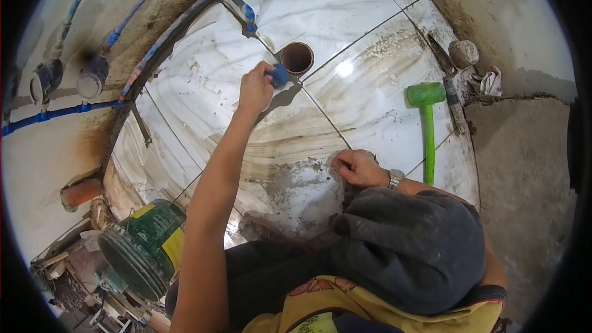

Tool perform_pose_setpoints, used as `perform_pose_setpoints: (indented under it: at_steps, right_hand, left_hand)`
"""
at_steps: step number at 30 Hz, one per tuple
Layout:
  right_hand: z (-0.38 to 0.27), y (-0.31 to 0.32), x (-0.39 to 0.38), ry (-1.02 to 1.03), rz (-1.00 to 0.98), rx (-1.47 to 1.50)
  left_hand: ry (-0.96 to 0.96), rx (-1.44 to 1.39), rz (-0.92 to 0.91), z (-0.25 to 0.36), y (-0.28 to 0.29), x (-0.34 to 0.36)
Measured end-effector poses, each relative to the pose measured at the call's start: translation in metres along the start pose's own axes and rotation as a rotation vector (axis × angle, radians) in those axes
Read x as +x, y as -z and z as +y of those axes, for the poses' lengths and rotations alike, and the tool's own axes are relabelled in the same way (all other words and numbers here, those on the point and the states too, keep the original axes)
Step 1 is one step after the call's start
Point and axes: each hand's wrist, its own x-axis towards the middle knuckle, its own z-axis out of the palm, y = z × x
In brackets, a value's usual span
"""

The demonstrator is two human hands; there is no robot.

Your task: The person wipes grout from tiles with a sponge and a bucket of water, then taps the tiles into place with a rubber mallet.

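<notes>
My left hand reaches out over the tiles, its fingers closed on a small, rounded dark-blue piece whose kind I cannot make out. Just beyond it, an open brown drain pipe rises through the floor where tiles meet. My right hand hangs loosely curled past my bent knee, with a metal wristwatch on the wrist. Nothing shows in its fingers, though part of them is hidden. Smeared grey mud streaks the white floor tiles around both hands.
A green mallet lies on the tiles at the right. Near left, a tilted green bucket stands beside scattered debris. Blue pipes run along the left wall, and a short blue pipe end sticks out at the back. Bare concrete borders the right side.
</notes>
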Motion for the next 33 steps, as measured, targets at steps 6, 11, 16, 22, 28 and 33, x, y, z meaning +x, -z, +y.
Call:
perform_pose_setpoints:
  at_steps: [6,11,16,22,28,33]
  right_hand:
    - [0.006,0.000,0.001,0.031,-0.001,-0.012]
    - [0.005,-0.006,0.004,0.052,0.015,0.039]
    - [0.007,0.000,-0.002,0.022,0.026,0.056]
    - [0.001,-0.003,0.001,0.006,0.018,0.055]
    - [0.004,-0.003,0.003,-0.012,-0.003,0.091]
    - [-0.002,-0.002,0.002,-0.084,-0.016,0.099]
  left_hand:
    - [-0.174,-0.123,0.020,-0.001,0.014,-0.012]
    - [-0.069,-0.097,0.074,-0.013,-0.004,-0.006]
    - [-0.090,-0.151,-0.041,0.019,-0.015,-0.016]
    - [-0.070,-0.052,-0.224,0.019,-0.005,-0.009]
    - [-0.476,0.064,-0.261,0.053,-0.010,0.033]
    - [-0.534,0.382,-0.605,0.077,-0.018,0.040]
